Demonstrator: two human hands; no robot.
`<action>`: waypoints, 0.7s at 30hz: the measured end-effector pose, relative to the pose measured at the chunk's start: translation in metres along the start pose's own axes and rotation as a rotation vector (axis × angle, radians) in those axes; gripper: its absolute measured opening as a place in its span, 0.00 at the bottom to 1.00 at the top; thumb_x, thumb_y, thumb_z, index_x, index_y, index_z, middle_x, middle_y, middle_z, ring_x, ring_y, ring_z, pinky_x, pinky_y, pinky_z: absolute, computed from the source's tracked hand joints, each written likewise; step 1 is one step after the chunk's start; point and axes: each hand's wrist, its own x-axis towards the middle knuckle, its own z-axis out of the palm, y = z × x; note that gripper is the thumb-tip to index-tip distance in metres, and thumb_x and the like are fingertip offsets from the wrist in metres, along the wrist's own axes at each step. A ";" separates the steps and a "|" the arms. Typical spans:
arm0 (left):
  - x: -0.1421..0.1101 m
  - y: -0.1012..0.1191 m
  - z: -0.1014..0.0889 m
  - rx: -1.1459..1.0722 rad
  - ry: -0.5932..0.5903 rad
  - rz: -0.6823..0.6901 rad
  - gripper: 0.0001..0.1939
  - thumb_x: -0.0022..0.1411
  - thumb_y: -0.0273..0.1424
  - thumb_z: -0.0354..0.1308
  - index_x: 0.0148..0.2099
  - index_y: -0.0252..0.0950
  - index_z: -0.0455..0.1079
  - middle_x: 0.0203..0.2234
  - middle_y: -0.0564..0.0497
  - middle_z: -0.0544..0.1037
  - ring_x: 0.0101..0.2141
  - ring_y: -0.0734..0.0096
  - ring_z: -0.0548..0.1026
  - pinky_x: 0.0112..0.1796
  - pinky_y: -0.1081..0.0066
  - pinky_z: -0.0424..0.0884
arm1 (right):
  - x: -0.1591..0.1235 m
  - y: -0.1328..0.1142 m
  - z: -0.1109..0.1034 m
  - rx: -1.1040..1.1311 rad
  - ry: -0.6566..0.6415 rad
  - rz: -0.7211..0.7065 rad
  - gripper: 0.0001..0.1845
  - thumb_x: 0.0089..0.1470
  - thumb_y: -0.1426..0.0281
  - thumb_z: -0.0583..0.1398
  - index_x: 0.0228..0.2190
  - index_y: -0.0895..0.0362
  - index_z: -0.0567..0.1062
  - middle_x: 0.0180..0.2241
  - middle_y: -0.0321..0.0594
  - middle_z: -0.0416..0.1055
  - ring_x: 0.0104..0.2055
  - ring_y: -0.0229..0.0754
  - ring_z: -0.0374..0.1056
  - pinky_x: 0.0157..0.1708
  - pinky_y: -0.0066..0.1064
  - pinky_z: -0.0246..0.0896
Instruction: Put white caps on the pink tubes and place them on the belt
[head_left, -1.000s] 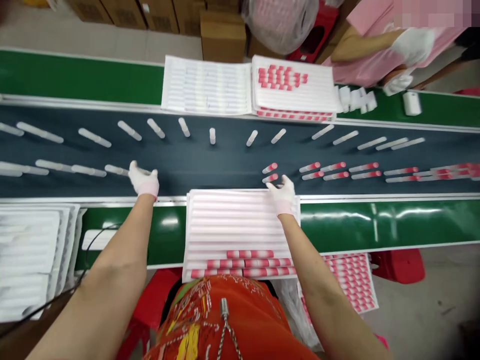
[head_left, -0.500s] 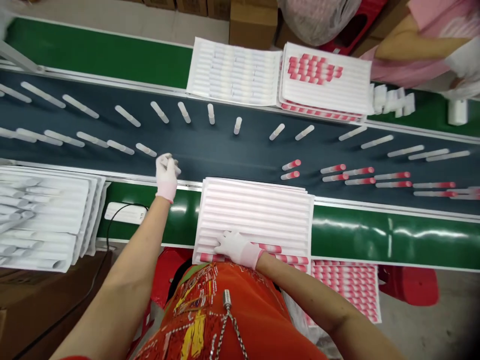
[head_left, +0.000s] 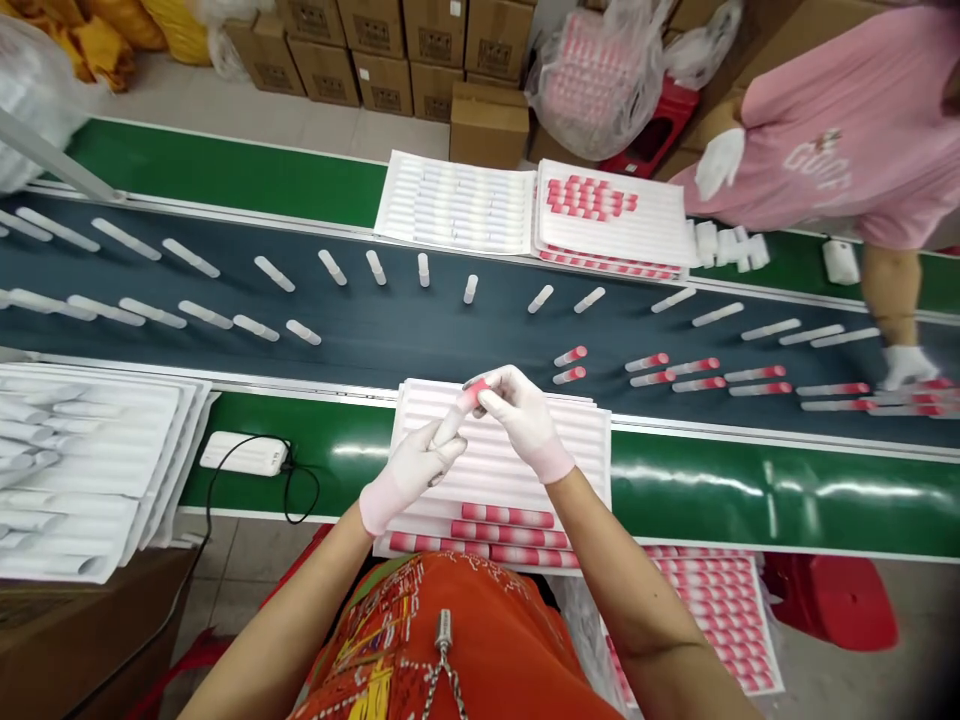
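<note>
Over the ridged white tray (head_left: pixel 431 400), my two gloved hands meet at one tube (head_left: pixel 454 416), tilted, with a white lower part and a red upper end. My left hand (head_left: pixel 412 472) is closed round the white part. The fingers of my right hand (head_left: pixel 525 415) pinch the red end from above; whether that end is a separate cap, I cannot tell. In the tray's near grooves lie several red-and-white cylinders (head_left: pixel 510 535), below my hands.
Beyond the tray runs a dark conveyor belt (head_left: pixel 420 335) with rows of white tubes (head_left: pixel 303 333) and red-ended tubes (head_left: pixel 696 384). Stacked trays (head_left: pixel 142 430) stand left, near a white cabled box (head_left: pixel 244 453). A co-worker (head_left: pixel 847 130) in pink reaches to the belt.
My left hand has come back from the belt with a white tube. My right hand has risen from the tray's near grooves to its red end. The view has tilted up.
</note>
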 end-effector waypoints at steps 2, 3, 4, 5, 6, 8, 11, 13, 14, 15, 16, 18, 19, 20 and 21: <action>0.001 0.005 0.004 0.185 0.111 0.023 0.15 0.62 0.45 0.57 0.34 0.39 0.61 0.19 0.60 0.61 0.20 0.76 0.59 0.24 0.73 0.56 | -0.003 -0.001 0.000 0.020 0.031 0.004 0.18 0.50 0.61 0.68 0.38 0.54 0.70 0.35 0.37 0.75 0.33 0.37 0.68 0.31 0.30 0.66; 0.001 0.008 0.005 0.278 0.157 0.047 0.15 0.63 0.44 0.56 0.33 0.39 0.62 0.21 0.59 0.63 0.22 0.74 0.61 0.26 0.72 0.58 | -0.005 -0.002 -0.001 0.023 0.044 0.003 0.21 0.50 0.62 0.68 0.43 0.54 0.71 0.35 0.37 0.75 0.33 0.37 0.68 0.30 0.30 0.65; 0.002 0.010 0.006 0.368 0.193 0.072 0.14 0.64 0.43 0.55 0.33 0.39 0.62 0.22 0.58 0.64 0.24 0.73 0.63 0.27 0.72 0.59 | -0.007 -0.003 -0.002 0.013 0.052 0.008 0.24 0.50 0.63 0.67 0.48 0.54 0.70 0.35 0.36 0.74 0.33 0.37 0.68 0.30 0.29 0.65; 0.002 0.012 0.006 0.456 0.225 0.091 0.13 0.65 0.42 0.55 0.33 0.40 0.62 0.23 0.57 0.66 0.25 0.72 0.65 0.29 0.72 0.59 | -0.009 -0.006 -0.003 -0.010 0.051 0.018 0.26 0.51 0.64 0.66 0.51 0.54 0.71 0.35 0.36 0.74 0.32 0.37 0.67 0.29 0.29 0.65; 0.003 0.014 0.006 0.544 0.259 0.101 0.12 0.65 0.41 0.54 0.33 0.40 0.61 0.24 0.57 0.67 0.26 0.70 0.67 0.29 0.71 0.59 | -0.011 -0.008 -0.004 -0.040 0.043 0.031 0.25 0.52 0.65 0.65 0.52 0.55 0.72 0.35 0.36 0.73 0.31 0.36 0.66 0.30 0.30 0.65; 0.004 0.017 0.007 0.711 0.325 0.107 0.12 0.66 0.39 0.54 0.32 0.40 0.58 0.25 0.56 0.69 0.27 0.68 0.69 0.30 0.70 0.59 | -0.014 -0.015 -0.005 -0.089 0.018 0.057 0.22 0.53 0.65 0.63 0.50 0.56 0.75 0.34 0.36 0.72 0.29 0.34 0.64 0.30 0.31 0.65; 0.008 0.021 0.012 0.862 0.361 0.117 0.14 0.67 0.41 0.54 0.32 0.41 0.57 0.27 0.53 0.71 0.29 0.65 0.72 0.30 0.69 0.59 | -0.017 -0.022 -0.002 -0.109 0.001 0.106 0.19 0.50 0.66 0.64 0.45 0.58 0.77 0.31 0.35 0.72 0.27 0.34 0.63 0.28 0.30 0.65; 0.010 0.022 0.015 0.871 0.361 0.118 0.14 0.67 0.42 0.53 0.33 0.41 0.58 0.27 0.52 0.71 0.30 0.63 0.73 0.31 0.69 0.60 | -0.019 -0.023 0.001 -0.128 0.040 0.154 0.17 0.48 0.65 0.65 0.41 0.58 0.78 0.29 0.35 0.72 0.26 0.35 0.64 0.26 0.30 0.64; 0.011 0.023 0.015 0.844 0.360 0.123 0.13 0.67 0.42 0.53 0.34 0.41 0.59 0.28 0.52 0.72 0.30 0.63 0.73 0.31 0.69 0.61 | -0.020 -0.022 0.002 -0.139 0.064 0.165 0.16 0.47 0.65 0.66 0.39 0.58 0.78 0.29 0.36 0.72 0.27 0.36 0.65 0.25 0.30 0.64; 0.012 0.023 0.015 0.793 0.353 0.134 0.13 0.66 0.42 0.53 0.34 0.40 0.60 0.29 0.51 0.73 0.31 0.63 0.73 0.32 0.69 0.62 | -0.021 -0.022 0.003 -0.148 0.081 0.154 0.15 0.47 0.65 0.66 0.38 0.58 0.78 0.29 0.36 0.72 0.27 0.36 0.66 0.25 0.30 0.65; 0.013 0.024 0.012 0.718 0.329 0.145 0.12 0.65 0.42 0.54 0.35 0.40 0.62 0.29 0.52 0.73 0.31 0.64 0.73 0.32 0.69 0.62 | -0.022 -0.021 0.003 -0.166 0.081 0.118 0.14 0.48 0.65 0.66 0.38 0.58 0.78 0.31 0.37 0.72 0.28 0.37 0.67 0.27 0.31 0.66; 0.013 0.026 0.004 0.509 0.154 0.128 0.11 0.60 0.41 0.58 0.35 0.40 0.63 0.28 0.53 0.72 0.28 0.68 0.71 0.30 0.70 0.63 | -0.024 -0.022 0.000 -0.230 0.022 -0.002 0.12 0.49 0.68 0.66 0.38 0.56 0.80 0.33 0.38 0.71 0.32 0.39 0.69 0.33 0.34 0.68; 0.013 0.027 0.000 0.401 0.003 0.086 0.11 0.57 0.39 0.60 0.34 0.39 0.63 0.25 0.54 0.71 0.25 0.70 0.69 0.27 0.71 0.62 | -0.025 -0.023 -0.002 -0.261 -0.031 -0.057 0.13 0.49 0.70 0.65 0.40 0.55 0.80 0.34 0.38 0.71 0.35 0.40 0.70 0.36 0.35 0.69; 0.013 0.029 -0.005 0.317 -0.160 0.025 0.10 0.55 0.36 0.60 0.30 0.39 0.62 0.21 0.56 0.68 0.21 0.72 0.65 0.24 0.71 0.60 | -0.026 -0.024 -0.004 -0.281 -0.090 -0.095 0.16 0.50 0.71 0.65 0.42 0.53 0.81 0.35 0.38 0.71 0.37 0.41 0.70 0.39 0.37 0.69; 0.013 0.030 -0.008 0.265 -0.292 -0.036 0.11 0.53 0.35 0.60 0.26 0.40 0.60 0.17 0.57 0.64 0.18 0.74 0.61 0.21 0.72 0.57 | -0.026 -0.026 -0.005 -0.284 -0.147 -0.108 0.18 0.50 0.72 0.65 0.45 0.52 0.81 0.36 0.39 0.72 0.39 0.42 0.71 0.41 0.38 0.69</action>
